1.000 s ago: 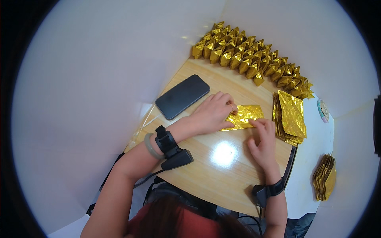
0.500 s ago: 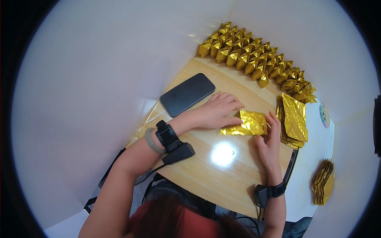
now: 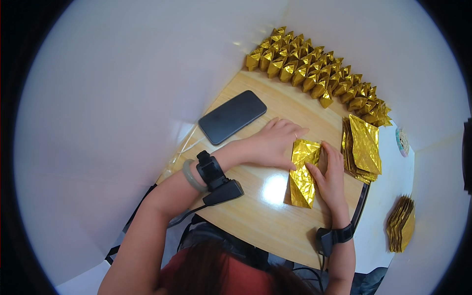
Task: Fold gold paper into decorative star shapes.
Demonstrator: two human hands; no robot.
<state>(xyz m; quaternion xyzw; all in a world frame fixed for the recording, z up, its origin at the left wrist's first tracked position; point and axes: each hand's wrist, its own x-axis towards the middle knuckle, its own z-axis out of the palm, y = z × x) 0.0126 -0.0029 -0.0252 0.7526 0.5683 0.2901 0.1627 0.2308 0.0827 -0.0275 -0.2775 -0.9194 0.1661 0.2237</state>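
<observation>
A right hand [image 3: 330,179] lays its thumb on the face of a gold foil sheet [image 3: 303,184], its other fingers at the right edge; from where I stand, I cannot tell whether they grip it; the left hand [image 3: 274,143] has thumb and fingers spread apart, the thumb at the left edge, the fingertips near the top; the sheet lies between the hands on a wooden tabletop [image 3: 246,206], flat, a diagonal line crossing its lower part, with none of the peaks of the folded gold pieces [image 3: 306,69] standing in rows at the back, which look finished; just beside the right hand, a stack of flat gold foil [image 3: 365,147] appears unshaped; farther right sits a gold bundle [image 3: 400,226], its stage unclear; a dark phone [image 3: 232,117] lies beyond the left forearm.
</observation>
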